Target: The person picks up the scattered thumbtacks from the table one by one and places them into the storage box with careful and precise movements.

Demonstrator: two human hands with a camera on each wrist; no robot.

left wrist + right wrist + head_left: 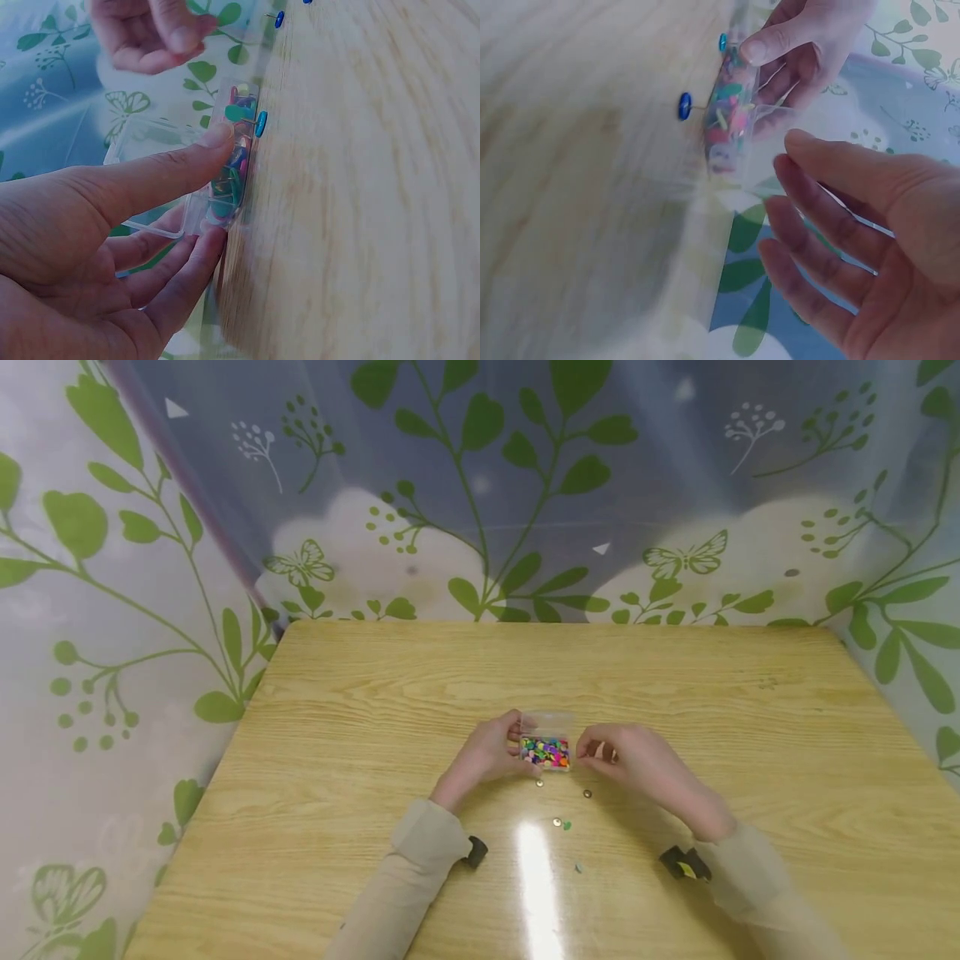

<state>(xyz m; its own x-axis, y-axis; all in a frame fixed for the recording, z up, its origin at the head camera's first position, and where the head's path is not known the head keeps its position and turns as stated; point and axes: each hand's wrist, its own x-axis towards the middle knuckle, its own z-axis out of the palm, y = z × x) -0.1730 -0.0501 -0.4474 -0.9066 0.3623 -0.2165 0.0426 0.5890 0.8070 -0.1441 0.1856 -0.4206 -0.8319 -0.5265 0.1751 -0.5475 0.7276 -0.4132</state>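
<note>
A small clear plastic box (546, 753) full of multicoloured thumbtacks stands on the wooden table, its transparent lid (547, 723) swung up at the back. My left hand (491, 747) grips the box by its left end, thumb along the front and fingers behind, as the left wrist view shows. Just off the box's right end is my right hand (637, 764), fingers loosely bent. In the right wrist view its thumb and fingers (821, 195) are apart from the box, and nothing shows between them. A blue thumbtack (685, 106) lies on the table close in front of the box.
Several loose thumbtacks lie on the table (360, 710) between me and the box, among them one (587, 793) below the right hand, a green one (567, 826) and one (578, 867) nearer me. Leaf-patterned curtain (480, 485) borders the table's far edge.
</note>
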